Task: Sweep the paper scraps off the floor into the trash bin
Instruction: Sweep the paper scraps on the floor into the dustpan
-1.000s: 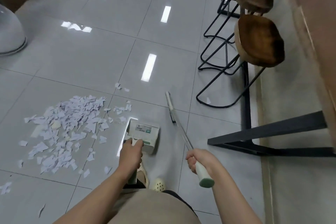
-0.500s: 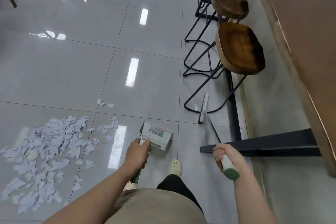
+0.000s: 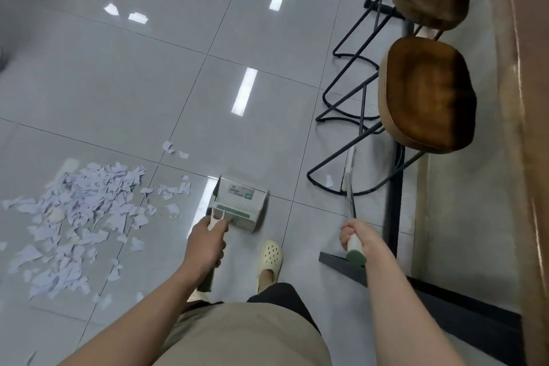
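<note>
Paper scraps (image 3: 80,217) lie in a broad loose pile on the glossy tile floor (image 3: 118,83), left of the person, with a few strays toward the dustpan and two more just past the tile seam. No trash bin in view.

Left hand (image 3: 206,242) wraps the dustpan (image 3: 237,205) handle, fingers curled round it; the pan sits just right of the pile's edge, and whether it rests flat on the tile is hard to tell. Right hand (image 3: 356,236) grips the broom (image 3: 349,184) near its green-capped end; the head reaches out by the wire base of the nearer stool (image 3: 426,92), well apart from the pile. One small white scrap (image 3: 329,181) lies inside that wire frame, near the head.

Step in hand, by my reading: tools held, sweeping not begun in earnest; nothing visible inside the pan.

Next move likely calls for bringing the broom head across to the far side of the pile, setting the pan lip flat against the tile, and drawing the scraps toward it in short strokes. Light paper may scatter if swept hard.
</note>
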